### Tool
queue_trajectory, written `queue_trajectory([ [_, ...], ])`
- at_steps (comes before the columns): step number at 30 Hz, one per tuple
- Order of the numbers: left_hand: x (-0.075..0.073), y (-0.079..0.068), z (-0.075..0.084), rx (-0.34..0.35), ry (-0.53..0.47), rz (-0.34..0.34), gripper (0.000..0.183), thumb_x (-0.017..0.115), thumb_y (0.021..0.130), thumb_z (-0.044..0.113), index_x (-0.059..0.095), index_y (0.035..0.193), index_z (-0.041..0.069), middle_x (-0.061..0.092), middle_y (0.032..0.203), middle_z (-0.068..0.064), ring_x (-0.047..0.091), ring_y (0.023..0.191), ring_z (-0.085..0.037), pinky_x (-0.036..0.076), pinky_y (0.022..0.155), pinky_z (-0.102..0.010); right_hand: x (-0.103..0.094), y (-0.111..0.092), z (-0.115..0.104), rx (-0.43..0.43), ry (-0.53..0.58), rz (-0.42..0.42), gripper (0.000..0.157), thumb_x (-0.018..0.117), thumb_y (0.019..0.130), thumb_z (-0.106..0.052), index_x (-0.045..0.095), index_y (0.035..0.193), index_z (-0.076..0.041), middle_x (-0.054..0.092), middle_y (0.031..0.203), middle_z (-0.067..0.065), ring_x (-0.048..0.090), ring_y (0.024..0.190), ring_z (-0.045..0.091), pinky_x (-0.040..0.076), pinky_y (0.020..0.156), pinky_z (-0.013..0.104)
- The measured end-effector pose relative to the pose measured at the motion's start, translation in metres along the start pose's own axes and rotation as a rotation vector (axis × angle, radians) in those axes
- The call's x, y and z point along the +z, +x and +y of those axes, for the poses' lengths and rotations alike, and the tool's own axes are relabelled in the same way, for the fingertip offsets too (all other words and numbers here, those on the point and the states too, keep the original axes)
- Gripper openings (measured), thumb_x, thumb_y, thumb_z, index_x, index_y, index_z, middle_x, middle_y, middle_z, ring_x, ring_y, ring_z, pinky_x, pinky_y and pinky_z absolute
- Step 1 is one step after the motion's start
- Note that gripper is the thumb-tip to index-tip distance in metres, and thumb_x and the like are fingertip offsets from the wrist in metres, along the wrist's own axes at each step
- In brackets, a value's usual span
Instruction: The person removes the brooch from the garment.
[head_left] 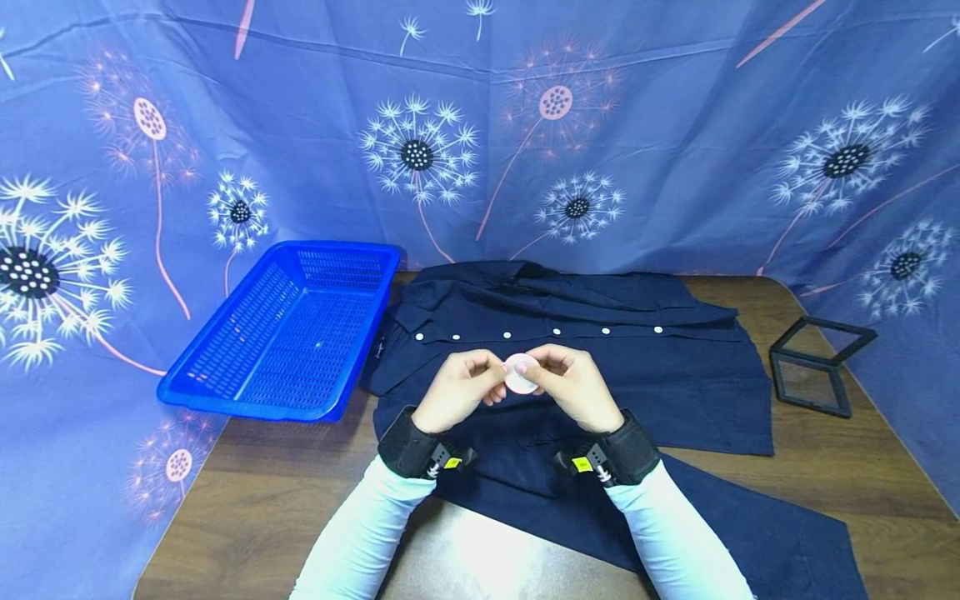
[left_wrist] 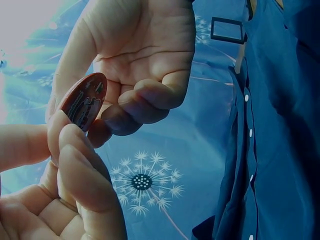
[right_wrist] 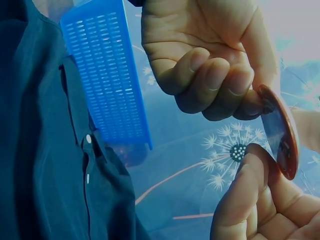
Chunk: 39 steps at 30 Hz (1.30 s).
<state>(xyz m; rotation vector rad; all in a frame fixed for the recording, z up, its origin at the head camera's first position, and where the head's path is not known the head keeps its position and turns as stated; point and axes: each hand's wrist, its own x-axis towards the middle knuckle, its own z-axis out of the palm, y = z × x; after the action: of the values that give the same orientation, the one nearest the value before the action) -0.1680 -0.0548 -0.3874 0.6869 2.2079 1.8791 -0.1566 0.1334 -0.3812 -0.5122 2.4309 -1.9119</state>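
Note:
A small round disc (head_left: 517,384), pale pink from above, is held between both hands over a dark navy shirt (head_left: 675,375). In the left wrist view the disc (left_wrist: 86,100) looks reddish with printing on its face, too blurred to read. The left hand (head_left: 465,390) pinches its left edge between thumb and fingertips. On the opposite edge, the right hand (head_left: 579,387) pinches it, the thumb lying across its face. Seen from the right wrist, the disc (right_wrist: 281,132) is thin and nearly edge-on. Below the hands, the shirt lies spread, with a row of white buttons.
To the left stands a blue perforated basket (head_left: 300,333) with nothing in it. A black hinged frame (head_left: 813,367) with clear panels stands propped at the right. Behind the wooden table (head_left: 262,483) hangs a blue dandelion-print cloth (head_left: 675,100).

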Motion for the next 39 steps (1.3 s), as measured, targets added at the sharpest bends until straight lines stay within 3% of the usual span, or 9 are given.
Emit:
queue_trajectory([
  [10, 0.001, -0.001, -0.001, 0.022, -0.02, -0.005, 0.02, 0.052, 0.091, 0.009, 0.059, 0.078, -0.005, 0.057, 0.064, -0.004, 0.054, 0.055, -0.01, 0.048, 0.053, -0.023, -0.001, 0.0, 0.007, 0.017, 0.012, -0.017, 0.019, 0.066, 0.084, -0.016, 0.065, 0.094, 0.0, 0.064, 0.083, 0.01, 0.059, 0.064, 0.013, 0.052, 0.06, 0.031],
  [22, 0.0, -0.001, 0.0, 0.032, 0.002, -0.001, 0.021, 0.052, 0.091, 0.009, 0.059, 0.079, -0.006, 0.057, 0.064, -0.006, 0.054, 0.055, -0.009, 0.049, 0.053, -0.024, -0.004, -0.002, -0.001, 0.068, 0.11, -0.067, 0.021, 0.064, 0.084, -0.009, 0.062, 0.097, 0.007, 0.064, 0.081, 0.005, 0.058, 0.064, 0.011, 0.052, 0.059, 0.027],
  [29, 0.0, 0.0, 0.001, -0.009, 0.008, 0.002, 0.021, 0.052, 0.092, 0.008, 0.06, 0.08, -0.006, 0.058, 0.066, -0.013, 0.054, 0.056, -0.013, 0.048, 0.053, -0.025, -0.003, -0.001, 0.001, 0.071, 0.113, -0.067, 0.021, 0.064, 0.084, -0.009, 0.062, 0.098, 0.007, 0.064, 0.082, 0.007, 0.058, 0.064, 0.011, 0.051, 0.059, 0.027],
  [39, 0.001, -0.009, 0.032, -0.012, 0.003, -0.002, 0.019, 0.05, 0.09, 0.0, 0.058, 0.078, -0.013, 0.056, 0.066, -0.023, 0.053, 0.055, -0.016, 0.048, 0.053, -0.026, -0.003, 0.0, 0.005, 0.051, 0.106, -0.071, 0.02, 0.063, 0.085, -0.008, 0.062, 0.097, 0.007, 0.064, 0.082, 0.007, 0.058, 0.064, 0.01, 0.051, 0.058, 0.026],
])
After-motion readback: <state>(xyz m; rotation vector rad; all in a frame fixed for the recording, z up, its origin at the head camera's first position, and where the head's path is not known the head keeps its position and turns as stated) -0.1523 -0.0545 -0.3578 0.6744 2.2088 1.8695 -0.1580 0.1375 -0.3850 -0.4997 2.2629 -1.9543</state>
